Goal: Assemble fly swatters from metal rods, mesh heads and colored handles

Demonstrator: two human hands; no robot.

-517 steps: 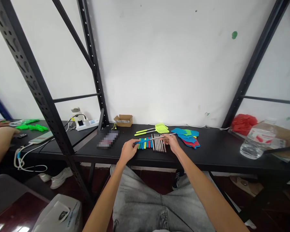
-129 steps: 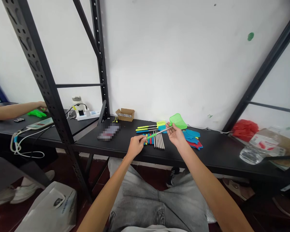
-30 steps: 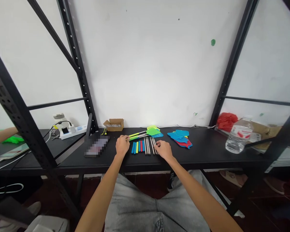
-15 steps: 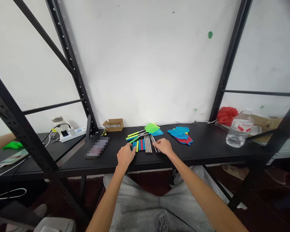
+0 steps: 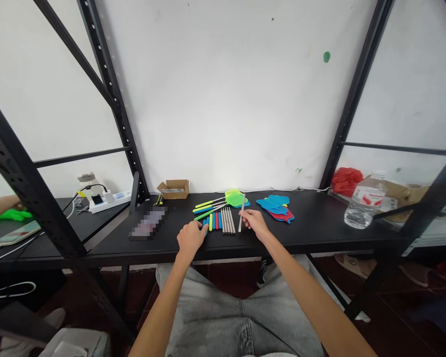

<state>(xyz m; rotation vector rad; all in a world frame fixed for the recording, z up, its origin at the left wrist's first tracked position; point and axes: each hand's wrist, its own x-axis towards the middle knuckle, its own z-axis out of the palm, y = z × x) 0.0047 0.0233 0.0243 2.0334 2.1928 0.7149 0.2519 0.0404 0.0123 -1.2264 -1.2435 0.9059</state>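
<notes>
While right hand pinches rod, raised

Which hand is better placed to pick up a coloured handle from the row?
Left. The left hand rests at the coloured handles, while the right hand already holds a metal rod.

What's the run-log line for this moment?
left hand: on blue handle, grip unclear | right hand: holds metal rod tilted up | rods in row on bench | swatter heads right
</notes>
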